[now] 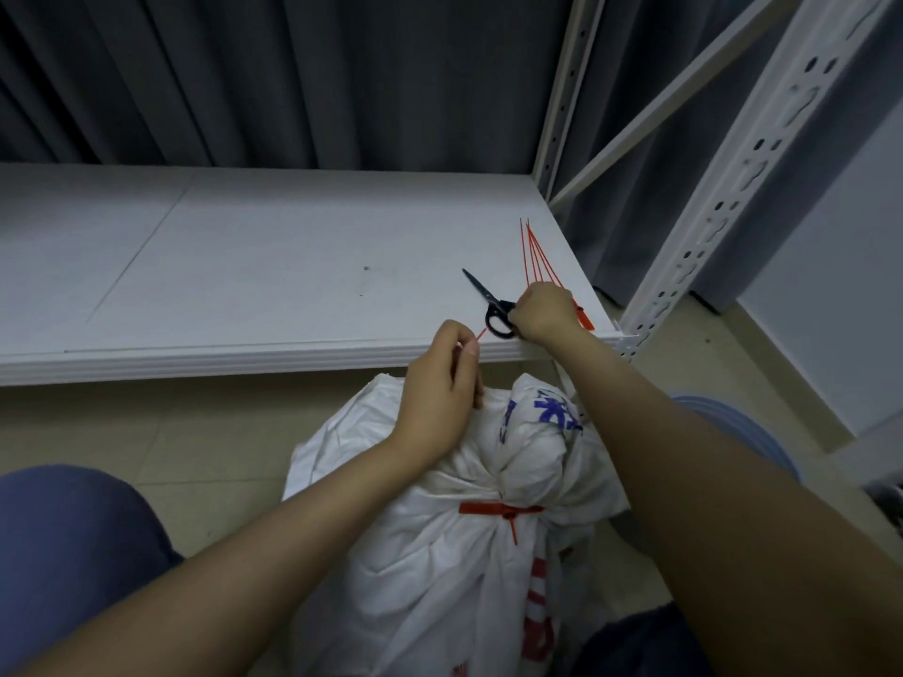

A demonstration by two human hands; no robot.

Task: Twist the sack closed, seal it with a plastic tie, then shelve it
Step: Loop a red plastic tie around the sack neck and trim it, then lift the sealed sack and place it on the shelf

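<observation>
The white sack (469, 525) is seen on the floor between the person's knees, its neck already twisted and cinched by a red plastic tie (501, 509), whose short tail hangs down; sealing is therefore judged done, or nearly so. Above the neck, the left hand (440, 388) is closed on the gathered top, and a thin red strip (481, 333), seemingly a cut-off tail, is pinched between thumb and forefinger. Further out, the right hand (542, 312) is curled on the black scissors (491, 305) at the shelf's front edge, beside spare red ties (537, 256); whether they are being gripped or released cannot be told. Lifting is judged next; the shelf (244, 266) lies bare to the left, while the upright post (733, 188) crowds the right; its front lip must be cleared.
</observation>
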